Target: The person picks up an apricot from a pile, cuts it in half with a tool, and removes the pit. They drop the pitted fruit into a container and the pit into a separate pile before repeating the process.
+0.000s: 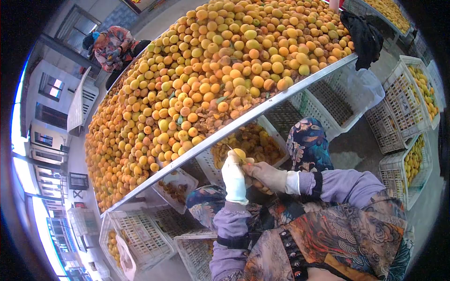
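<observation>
Both hands are gloved and meet over a crate of cut fruit (258, 140) below the table edge. My left hand (233, 175) is closed round a yellow-orange apricot (239, 153), which shows at its fingertips. My right hand (269, 175) is closed at the apricot's right side, its fingers bent in towards the fruit. A thin pointed thing (229, 147) sticks up beside the left fingertips; which hand grips it cannot be made out. What else the right fingers hold is hidden.
A metal-edged table (281, 97) heaped with apricots lies ahead. White crates stand at the right (398, 100) and lower left (140, 234). A black cloth (363, 37) hangs on the table's right corner. Another person (112, 49) is at the far left side.
</observation>
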A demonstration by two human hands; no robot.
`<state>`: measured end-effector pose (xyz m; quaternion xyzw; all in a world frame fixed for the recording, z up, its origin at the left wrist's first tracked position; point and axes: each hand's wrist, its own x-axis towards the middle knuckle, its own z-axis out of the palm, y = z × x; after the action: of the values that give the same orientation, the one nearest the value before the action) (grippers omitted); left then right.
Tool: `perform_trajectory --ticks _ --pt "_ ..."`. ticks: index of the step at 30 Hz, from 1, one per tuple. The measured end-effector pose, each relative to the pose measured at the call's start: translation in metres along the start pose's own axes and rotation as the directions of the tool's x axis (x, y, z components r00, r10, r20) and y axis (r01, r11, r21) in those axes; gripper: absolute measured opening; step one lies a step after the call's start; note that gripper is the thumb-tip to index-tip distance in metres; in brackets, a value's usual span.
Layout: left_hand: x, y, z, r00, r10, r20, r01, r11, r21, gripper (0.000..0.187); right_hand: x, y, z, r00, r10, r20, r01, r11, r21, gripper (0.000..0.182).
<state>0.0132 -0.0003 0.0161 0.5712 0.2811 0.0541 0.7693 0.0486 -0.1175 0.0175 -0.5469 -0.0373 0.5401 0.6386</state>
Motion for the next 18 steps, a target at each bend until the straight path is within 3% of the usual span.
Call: perform_trajectory --ticks 2,4,5,7,8,10,13,18 --pt "0.003 -0.002 -0.005 0.998 -0.065 -0.005 0.065 0.998 0.004 0.053 0.003 0.005 -0.003 0.997 0.055 0.049 -0.059 0.994 0.088 0.043" --pt "0.01 -0.011 -0.013 0.997 -0.057 0.044 0.058 0.998 -0.035 0.055 0.001 0.002 -0.006 0.955 0.138 0.263 -0.208 0.943 0.258 0.044" --pt "0.012 -0.017 -0.015 0.998 -0.058 0.041 0.059 0.998 -0.038 0.055 -0.001 0.0 -0.005 0.954 0.142 0.265 -0.211 0.943 0.256 0.044" --pt "0.015 -0.02 -0.014 0.991 -0.123 0.055 0.134 0.933 -0.333 0.056 -0.003 -0.004 -0.001 0.946 0.086 0.314 -0.187 0.933 0.308 0.049" --pt "0.014 -0.019 -0.015 0.991 -0.122 0.053 0.133 0.933 -0.335 0.056 -0.001 -0.002 -0.002 0.945 0.087 0.315 -0.188 0.933 0.306 0.049" --pt "0.013 -0.018 -0.018 0.986 -0.065 0.151 0.123 0.902 -0.413 0.054 0.008 0.004 -0.006 0.912 0.001 0.409 -0.17 0.911 0.377 0.048" --pt "0.014 -0.026 -0.019 0.996 0.026 0.088 0.023 0.855 -0.518 0.052 0.015 0.011 -0.004 0.879 -0.039 0.475 -0.205 0.868 0.451 0.048" --pt "0.013 -0.031 -0.023 0.987 0.143 0.075 -0.074 0.813 -0.577 0.047 0.026 0.016 -0.001 0.89 -0.111 0.442 -0.151 0.843 0.516 0.049"
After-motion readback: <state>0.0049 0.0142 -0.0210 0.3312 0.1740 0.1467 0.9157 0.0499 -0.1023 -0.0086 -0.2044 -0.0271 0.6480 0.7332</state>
